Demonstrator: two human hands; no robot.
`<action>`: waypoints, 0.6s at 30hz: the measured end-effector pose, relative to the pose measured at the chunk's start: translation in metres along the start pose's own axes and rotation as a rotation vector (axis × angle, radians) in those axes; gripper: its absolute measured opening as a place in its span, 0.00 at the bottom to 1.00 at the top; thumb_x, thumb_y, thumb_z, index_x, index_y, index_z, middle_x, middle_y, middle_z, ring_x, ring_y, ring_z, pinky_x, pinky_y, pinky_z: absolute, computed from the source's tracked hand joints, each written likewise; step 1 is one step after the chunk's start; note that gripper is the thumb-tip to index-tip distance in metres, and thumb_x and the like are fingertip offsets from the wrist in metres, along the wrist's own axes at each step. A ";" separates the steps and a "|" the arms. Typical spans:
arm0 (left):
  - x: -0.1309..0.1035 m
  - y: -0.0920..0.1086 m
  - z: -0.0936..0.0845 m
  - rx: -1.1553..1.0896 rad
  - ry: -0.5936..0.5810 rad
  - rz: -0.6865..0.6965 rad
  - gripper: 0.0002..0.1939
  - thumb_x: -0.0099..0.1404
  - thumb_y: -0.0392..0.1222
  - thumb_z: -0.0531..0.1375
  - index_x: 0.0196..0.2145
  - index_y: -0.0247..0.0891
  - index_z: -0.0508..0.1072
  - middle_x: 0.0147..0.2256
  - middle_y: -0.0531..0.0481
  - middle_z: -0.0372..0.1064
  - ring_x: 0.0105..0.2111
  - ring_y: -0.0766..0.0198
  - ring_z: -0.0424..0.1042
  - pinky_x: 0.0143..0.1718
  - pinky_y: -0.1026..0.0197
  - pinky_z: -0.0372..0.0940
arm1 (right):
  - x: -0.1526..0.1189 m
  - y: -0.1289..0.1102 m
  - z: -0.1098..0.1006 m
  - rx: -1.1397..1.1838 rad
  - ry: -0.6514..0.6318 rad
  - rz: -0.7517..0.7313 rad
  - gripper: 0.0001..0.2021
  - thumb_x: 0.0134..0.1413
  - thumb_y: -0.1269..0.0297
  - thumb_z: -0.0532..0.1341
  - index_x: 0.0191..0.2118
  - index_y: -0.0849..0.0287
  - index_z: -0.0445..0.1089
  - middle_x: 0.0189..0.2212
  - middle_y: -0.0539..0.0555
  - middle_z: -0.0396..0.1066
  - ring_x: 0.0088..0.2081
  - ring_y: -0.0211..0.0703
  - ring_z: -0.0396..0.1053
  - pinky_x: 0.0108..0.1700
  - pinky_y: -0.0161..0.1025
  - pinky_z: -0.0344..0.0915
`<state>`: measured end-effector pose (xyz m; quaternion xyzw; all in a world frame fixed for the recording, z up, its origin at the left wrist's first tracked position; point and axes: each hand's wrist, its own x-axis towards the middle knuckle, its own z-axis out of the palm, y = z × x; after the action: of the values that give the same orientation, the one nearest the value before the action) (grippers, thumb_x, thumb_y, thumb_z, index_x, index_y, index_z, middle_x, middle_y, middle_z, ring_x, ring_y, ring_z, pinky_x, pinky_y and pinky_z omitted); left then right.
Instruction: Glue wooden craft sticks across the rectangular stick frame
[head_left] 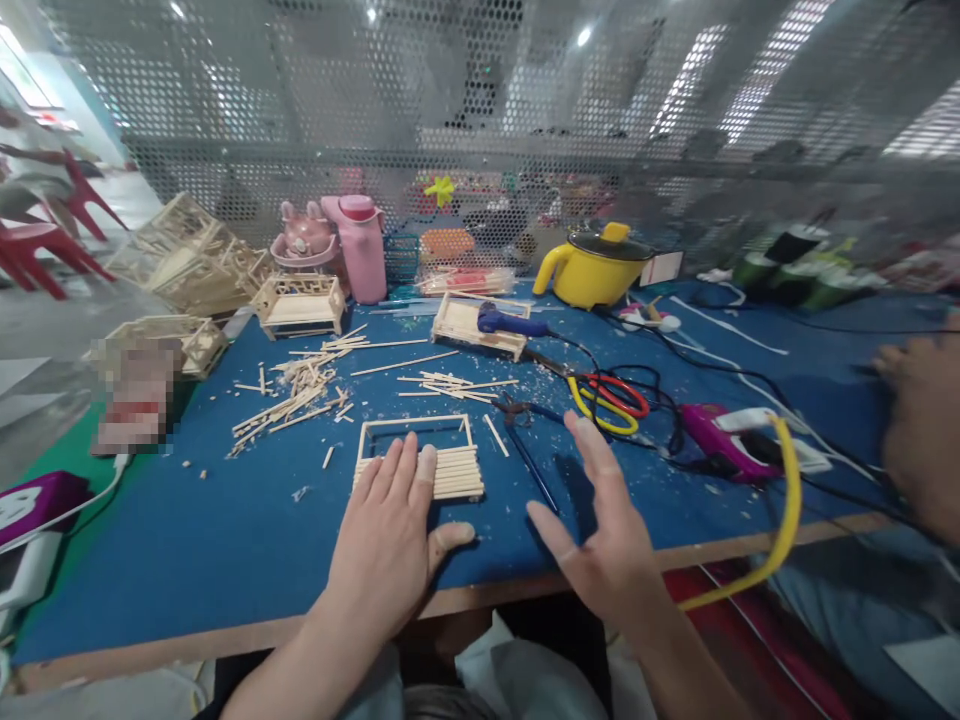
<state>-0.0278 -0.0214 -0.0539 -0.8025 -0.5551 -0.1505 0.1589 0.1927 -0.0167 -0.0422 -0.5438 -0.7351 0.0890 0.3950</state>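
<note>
My left hand (386,545) lies flat, fingers stretched, on a small rectangular frame of wooden sticks (459,478). Parallel sticks fill the frame's near part, while its far part is an open rectangle. My right hand (607,530) hovers to the right with fingers apart and nothing in it. Nearest to it are blue-handled pliers (534,465) on the table. Loose thin sticks (450,385) lie beyond the frame, and a bigger heap of sticks (300,390) is to the left. A blue glue gun (517,322) rests on a small wooden stick-built piece (457,318).
Scissors (636,400) with red and yellow handles lie among black cables. A magenta power strip (731,445) with a yellow cable is at right, near another person's hand (922,400). Behind stand a yellow pot (600,270), a pink bottle (362,250) and a stick-built bench (300,303).
</note>
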 end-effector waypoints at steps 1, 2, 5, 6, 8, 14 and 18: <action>0.000 0.000 0.000 0.002 0.006 0.001 0.43 0.65 0.67 0.37 0.57 0.28 0.66 0.58 0.33 0.62 0.57 0.43 0.64 0.52 0.43 0.64 | -0.004 0.005 -0.004 0.013 0.022 0.033 0.34 0.58 0.62 0.58 0.67 0.54 0.45 0.65 0.58 0.54 0.64 0.51 0.53 0.63 0.53 0.54; 0.000 0.000 0.001 0.003 0.011 0.003 0.42 0.66 0.66 0.37 0.57 0.27 0.67 0.58 0.33 0.63 0.57 0.43 0.65 0.52 0.43 0.64 | -0.007 0.008 -0.005 0.017 0.015 0.027 0.29 0.58 0.62 0.58 0.64 0.53 0.52 0.61 0.57 0.60 0.61 0.50 0.58 0.62 0.51 0.57; 0.000 0.001 0.002 0.000 0.017 0.009 0.41 0.67 0.64 0.36 0.56 0.26 0.67 0.57 0.31 0.63 0.56 0.42 0.66 0.51 0.42 0.65 | -0.012 0.008 0.002 -0.002 -0.074 -0.113 0.17 0.59 0.64 0.58 0.54 0.53 0.65 0.53 0.56 0.70 0.56 0.48 0.66 0.58 0.48 0.63; 0.000 0.001 0.003 -0.001 0.018 0.010 0.41 0.67 0.64 0.37 0.56 0.26 0.67 0.57 0.31 0.63 0.56 0.42 0.66 0.51 0.42 0.65 | -0.011 0.004 0.007 -0.003 -0.094 -0.148 0.17 0.59 0.65 0.57 0.54 0.54 0.65 0.52 0.56 0.71 0.55 0.48 0.66 0.58 0.48 0.64; 0.000 0.001 0.003 0.001 0.021 0.009 0.40 0.68 0.63 0.37 0.56 0.25 0.66 0.57 0.31 0.63 0.56 0.42 0.66 0.51 0.42 0.64 | -0.006 -0.004 0.020 0.002 -0.115 -0.143 0.20 0.60 0.64 0.57 0.57 0.57 0.63 0.52 0.59 0.71 0.55 0.48 0.67 0.57 0.47 0.65; 0.001 0.004 0.002 0.019 0.012 -0.028 0.41 0.67 0.64 0.36 0.56 0.27 0.67 0.58 0.33 0.63 0.57 0.45 0.65 0.52 0.44 0.64 | 0.018 -0.017 0.048 0.002 -0.213 -0.154 0.23 0.64 0.63 0.49 0.62 0.64 0.58 0.60 0.63 0.63 0.61 0.49 0.60 0.60 0.51 0.62; 0.003 0.005 0.002 0.001 0.006 -0.064 0.40 0.67 0.65 0.38 0.56 0.30 0.67 0.58 0.37 0.63 0.58 0.49 0.64 0.54 0.47 0.64 | 0.022 -0.010 0.055 -0.057 -0.261 -0.227 0.21 0.65 0.65 0.48 0.59 0.64 0.64 0.60 0.62 0.62 0.61 0.49 0.59 0.60 0.50 0.62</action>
<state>-0.0222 -0.0193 -0.0549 -0.7838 -0.5800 -0.1577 0.1564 0.1456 0.0151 -0.0625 -0.4520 -0.8391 0.0929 0.2881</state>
